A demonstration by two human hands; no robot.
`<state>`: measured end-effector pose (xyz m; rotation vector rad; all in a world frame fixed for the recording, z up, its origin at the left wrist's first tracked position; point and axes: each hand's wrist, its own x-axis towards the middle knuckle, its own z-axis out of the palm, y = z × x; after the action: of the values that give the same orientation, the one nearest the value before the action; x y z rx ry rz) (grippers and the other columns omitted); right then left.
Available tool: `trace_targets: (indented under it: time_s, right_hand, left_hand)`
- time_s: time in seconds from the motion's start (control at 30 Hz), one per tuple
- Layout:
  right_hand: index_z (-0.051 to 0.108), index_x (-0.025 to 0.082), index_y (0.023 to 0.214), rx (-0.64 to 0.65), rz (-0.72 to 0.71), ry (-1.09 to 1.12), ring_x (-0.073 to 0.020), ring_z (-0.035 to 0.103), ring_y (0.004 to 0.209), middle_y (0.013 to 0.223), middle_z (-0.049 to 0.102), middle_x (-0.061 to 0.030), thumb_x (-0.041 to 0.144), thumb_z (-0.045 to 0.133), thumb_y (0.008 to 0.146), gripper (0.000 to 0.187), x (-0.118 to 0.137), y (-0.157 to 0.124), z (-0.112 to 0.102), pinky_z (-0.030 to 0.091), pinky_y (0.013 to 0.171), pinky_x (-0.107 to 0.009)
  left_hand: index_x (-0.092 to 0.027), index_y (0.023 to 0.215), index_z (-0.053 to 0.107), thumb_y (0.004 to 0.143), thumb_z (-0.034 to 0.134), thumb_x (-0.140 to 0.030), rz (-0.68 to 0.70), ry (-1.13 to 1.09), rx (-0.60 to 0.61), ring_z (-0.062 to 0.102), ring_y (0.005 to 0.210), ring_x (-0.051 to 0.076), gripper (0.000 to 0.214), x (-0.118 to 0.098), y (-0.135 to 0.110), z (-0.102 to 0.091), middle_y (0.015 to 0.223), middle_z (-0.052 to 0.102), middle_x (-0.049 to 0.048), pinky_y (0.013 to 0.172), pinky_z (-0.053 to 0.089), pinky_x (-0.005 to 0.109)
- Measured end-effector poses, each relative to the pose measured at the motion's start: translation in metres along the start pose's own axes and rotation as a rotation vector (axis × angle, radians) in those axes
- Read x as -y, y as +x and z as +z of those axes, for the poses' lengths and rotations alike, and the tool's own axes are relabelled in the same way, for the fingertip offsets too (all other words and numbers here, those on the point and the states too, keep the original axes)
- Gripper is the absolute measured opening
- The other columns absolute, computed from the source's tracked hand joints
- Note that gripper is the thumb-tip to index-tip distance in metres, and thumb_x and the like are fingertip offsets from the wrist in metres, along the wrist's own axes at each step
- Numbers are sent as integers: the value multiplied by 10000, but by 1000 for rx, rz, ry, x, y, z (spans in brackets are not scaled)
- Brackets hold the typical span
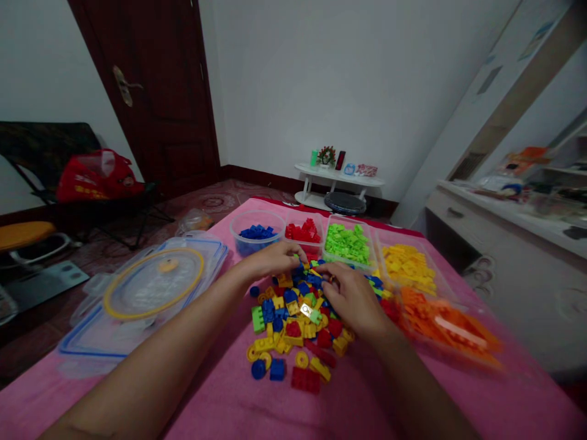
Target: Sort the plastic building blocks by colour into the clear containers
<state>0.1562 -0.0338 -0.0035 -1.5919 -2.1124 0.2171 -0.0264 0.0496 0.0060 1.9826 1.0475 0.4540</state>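
Toy building blocks, seen from the head camera, lie in a loose, mixed heap on a table under a pink cloth, directly in front of the person. Both hands are at the heap's far edge, close to each other: the left hand arches over with fingertips pointing down into the blocks, and the right hand comes in from the other side with thumb and fingers curved. Small yellow pieces show by the fingertips, but whether either hand is clamped on one cannot be told.

For handling pieces this small, a light pinch by the edges and a straight lift should work best, with the fingers nudging neighbours aside first so the heap does not slide. Stray pieces at the near edge could easily be knocked.

The blocks are glossy plastic in blue, yellow, red and bright green: studded bricks, round wheel-like discs and longer bars, lying at all angles. Behind the heap, clear containers hold blue pieces, red pieces and green pieces; yellow pieces and orange pieces sit to the right. Clear lids lie stacked on the left.
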Motion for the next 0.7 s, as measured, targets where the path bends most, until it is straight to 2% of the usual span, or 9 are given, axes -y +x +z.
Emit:
trace_targets:
  time_s: [0.07, 0.17, 0.27, 0.33, 0.43, 0.57, 0.7]
  right_hand:
    - [636, 207, 1069, -34, -7, 10, -174, 584, 960, 1035, 637, -45, 143, 449, 812, 324, 0, 1, 5, 417, 842, -271]
    - [652, 195, 1021, -54, 10, -7, -167, 588, 930, 1004, 632, -52, 131, 418, 831, 308, -4, 1, 13, 417, 832, -264]
    - [654, 180, 973, -84, 32, -18, -168, 584, 919, 972, 629, -58, 119, 418, 827, 284, -11, 2, 18, 415, 822, -263]
    - [649, 182, 978, -85, 33, -25, -172, 578, 929, 974, 625, -56, 128, 428, 827, 273, -14, 5, 20, 411, 825, -264]
    - [617, 206, 1096, -35, 16, -81, -186, 570, 965, 1031, 607, -60, 160, 465, 817, 321, -12, 9, 22, 403, 822, -271]
    - [590, 248, 1155, 84, -17, -202, -188, 586, 912, 1082, 569, -74, 203, 459, 831, 352, -3, 9, 24, 396, 740, -270]
    - [604, 237, 1055, 83, -8, -227, -179, 590, 892, 1065, 578, -60, 194, 459, 820, 280, -2, 8, 22, 378, 723, -264]
  left_hand:
    - [-141, 864, 643, 728, 407, -217, -23, -34, 1, 465, 506, 91, 283, 2, 1, 3, 670, 575, -11, 459, 333, 190]
    - [-127, 703, 616, 773, 445, -331, -1, 33, -18, 438, 523, 92, 274, 9, 4, 6, 613, 540, -9, 477, 326, 193]
    - [-134, 708, 633, 738, 549, -439, 15, 116, 84, 442, 520, 92, 318, 14, 4, 7, 588, 544, -14, 474, 315, 191]
    - [-150, 796, 675, 692, 621, -428, 43, 211, 136, 488, 549, 102, 302, 13, 2, 8, 638, 600, -6, 485, 327, 190]
    - [-191, 899, 707, 633, 687, -346, 66, 397, 124, 540, 600, 119, 308, 6, -3, 10, 720, 666, 4, 519, 347, 195]
    - [-216, 862, 725, 604, 687, -317, 47, 515, 38, 561, 622, 134, 279, -1, -9, 15, 737, 684, 10, 530, 347, 202]
    - [-187, 801, 722, 620, 639, -304, 43, 494, 41, 526, 552, 124, 231, 1, -7, 17, 643, 650, 1, 502, 326, 211]
